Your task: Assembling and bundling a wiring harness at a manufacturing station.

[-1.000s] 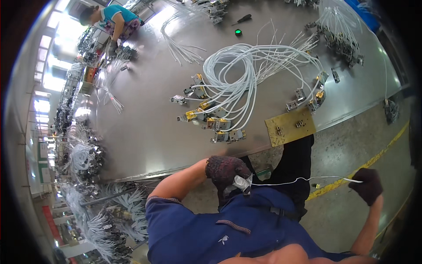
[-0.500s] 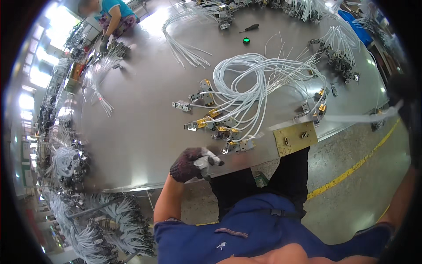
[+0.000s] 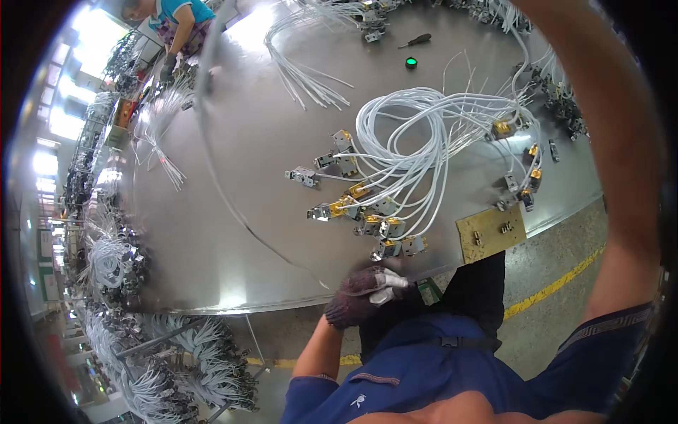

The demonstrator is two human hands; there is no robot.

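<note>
I see a small white connector (image 3: 387,288) pinched in my gloved left hand (image 3: 360,300), closed round it at the near table edge (image 3: 233,305). My right hand is out of view; only the raised arm (image 3: 621,162) shows. Coiled white wires (image 3: 424,134) with several terminal blocks (image 3: 395,227) lie beyond, seemingly assembled; a thin wire (image 3: 233,205) crosses the table's left side.

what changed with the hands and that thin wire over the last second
The gloved left hand moved from in front of the body up to the table edge, keeping its grip on a small white piece. The right arm swung from low at the right to high overhead, its hand out of view. The thin wire now arcs up across the table. The white cable coil and brass plate stayed put.
</note>
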